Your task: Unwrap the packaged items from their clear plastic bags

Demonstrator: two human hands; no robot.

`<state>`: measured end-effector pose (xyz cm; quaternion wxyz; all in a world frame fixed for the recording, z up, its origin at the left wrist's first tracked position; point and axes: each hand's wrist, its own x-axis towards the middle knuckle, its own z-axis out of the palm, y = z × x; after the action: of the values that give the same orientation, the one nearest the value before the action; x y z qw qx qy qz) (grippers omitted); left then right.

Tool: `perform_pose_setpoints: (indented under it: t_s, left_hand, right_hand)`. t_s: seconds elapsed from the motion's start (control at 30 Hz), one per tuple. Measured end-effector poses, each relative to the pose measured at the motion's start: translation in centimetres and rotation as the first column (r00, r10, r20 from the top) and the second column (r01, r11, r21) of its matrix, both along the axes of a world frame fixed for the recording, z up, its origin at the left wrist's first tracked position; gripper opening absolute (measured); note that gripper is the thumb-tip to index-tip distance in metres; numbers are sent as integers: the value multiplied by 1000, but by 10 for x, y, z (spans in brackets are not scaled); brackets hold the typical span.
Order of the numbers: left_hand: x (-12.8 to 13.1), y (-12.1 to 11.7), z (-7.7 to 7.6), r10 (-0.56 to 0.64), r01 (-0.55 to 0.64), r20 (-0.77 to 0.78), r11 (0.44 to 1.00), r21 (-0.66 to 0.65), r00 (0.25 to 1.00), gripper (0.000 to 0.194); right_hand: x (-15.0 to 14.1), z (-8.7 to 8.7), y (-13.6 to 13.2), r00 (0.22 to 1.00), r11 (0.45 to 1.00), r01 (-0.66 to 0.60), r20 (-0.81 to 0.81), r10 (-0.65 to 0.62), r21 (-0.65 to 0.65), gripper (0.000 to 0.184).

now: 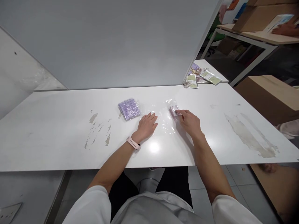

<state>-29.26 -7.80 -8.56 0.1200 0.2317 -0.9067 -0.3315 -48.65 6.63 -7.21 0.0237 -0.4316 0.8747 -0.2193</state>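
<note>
My left hand lies flat, fingers stretched, on the left part of a clear plastic bag spread on the white table. Beyond that hand, to its left, sits a purple pack in clear wrapping. At the bag's right side my right hand has its fingers closed on the near end of a small pink box with a pale top. Whether the box is inside the bag or on top of it I cannot tell. A pale pink watch band circles my left wrist.
A tall grey panel rises along the table's back edge. Several small packets lie at the back right. Cardboard boxes stand to the right, and a person's hand shows at another table. Worn patches mark the white tabletop.
</note>
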Motion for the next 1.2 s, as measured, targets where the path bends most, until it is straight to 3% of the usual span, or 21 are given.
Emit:
perform_pose_setpoints:
  t_s: [0.1,0.23,0.37,0.53,0.67,0.77,0.87,0.93,1.0,1.07,1.13,1.2]
  left_hand:
    - [0,0,0,-4,4,10,1000,-13,1000,34]
    - [-1,1,2,2,2,43,997,-73,999,31]
    - [0,1,9,16,-4,70,984,-177,997,20]
    - [3,-2,19,124,-82,135,955,-284,983,33]
    - [4,-5,22,182,-124,155,938,-325,971,36]
    - [3,-5,22,176,-114,157,933,-342,972,36]
    - [3,-4,22,170,-106,156,930,-351,973,35]
    - [3,-3,22,173,-110,151,930,-351,973,35]
    - [3,-3,22,178,-121,139,932,-341,974,34]
    - [4,-2,22,178,-127,130,936,-328,975,33]
    - [4,-2,21,174,-125,129,939,-322,976,32]
    - [4,-2,21,175,-122,135,935,-332,975,31]
  right_hand:
    - [-1,-2,0,997,997,64,-35,-65,-36,39]
    - [8,-6,-8,996,1000,-4,-87,6,24,52]
    - [10,-9,-13,995,999,3,-98,2,44,46]
    - [2,-7,-5,986,993,-69,145,82,-93,48]
    - [-4,-1,2,922,989,-16,379,73,-150,51]
    - [-10,5,6,919,990,91,391,-43,-105,45]
    - [-16,9,7,935,962,272,240,-262,-9,34]
    - [-17,9,7,931,936,348,132,-340,-44,32]
    - [-15,5,6,951,936,308,42,-305,-170,34]
    - [-12,-1,2,983,951,164,-43,-181,-264,34]
    - [-10,-10,-2,995,971,14,-94,-37,-239,39]
    - [-12,-19,-7,995,987,-42,-95,27,-156,51]
